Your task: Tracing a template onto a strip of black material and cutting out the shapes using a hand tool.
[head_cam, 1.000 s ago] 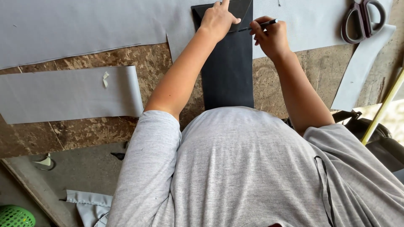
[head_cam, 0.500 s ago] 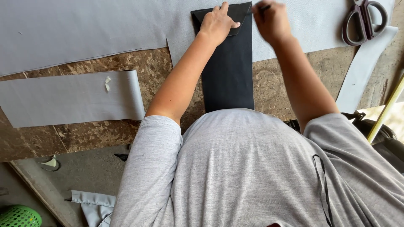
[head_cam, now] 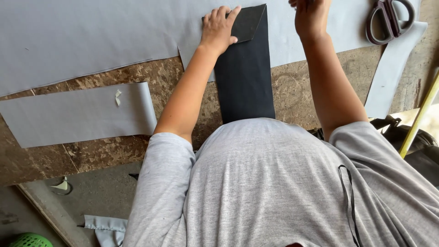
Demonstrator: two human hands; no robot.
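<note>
A long black pattern piece (head_cam: pixel 247 77) with a slanted top end lies on a large grey sheet (head_cam: pixel 91 36) spread over the rough wooden table (head_cam: pixel 297 91). My left hand (head_cam: pixel 219 27) presses flat on the piece's top left corner, fingers spread. My right hand (head_cam: pixel 311 18) is at the top edge of the view, just right of the piece's tip, over the grey sheet. Its fingers are pinched as around the thin dark pen of the earlier frames. The fingertips and the pen are cut off by the frame edge.
Large dark scissors (head_cam: pixel 388 20) lie on the grey sheet at the top right. A cut grey strip (head_cam: pixel 77 119) lies at the left and a narrower one (head_cam: pixel 393 68) at the right. A yellow stick (head_cam: pixel 418 119) leans at the right edge. A green basket (head_cam: pixel 29 240) sits on the floor.
My right hand has moved up along the black piece's right side to its top, partly out of view. My left hand has stayed pressed on the piece.
</note>
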